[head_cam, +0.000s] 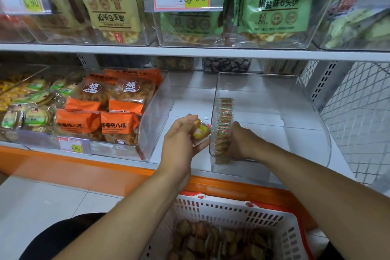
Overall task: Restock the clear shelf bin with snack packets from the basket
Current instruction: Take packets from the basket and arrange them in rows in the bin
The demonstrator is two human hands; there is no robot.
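- clear shelf bin [312, 124] sits mostly bare, one upright row of packets [224, 124] against its left wall, so i read it as barely begun.
- basket [242, 215] waits below, packets in reach.
- right hand [242, 141] curls round the row, bracing it upright.
- left hand [181, 139] pinches a snack packet [200, 131] just outside the wall.

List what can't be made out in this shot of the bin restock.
- Head view: right hand fingertips, hidden behind the row of packets in the clear bin.
- Print on the packets held by the left hand: blurred and partly covered by fingers.
- Basket: its near part is cut off by the bottom edge, so its packet count is unknown.
- Small price tag: too small and blurred to read surely.
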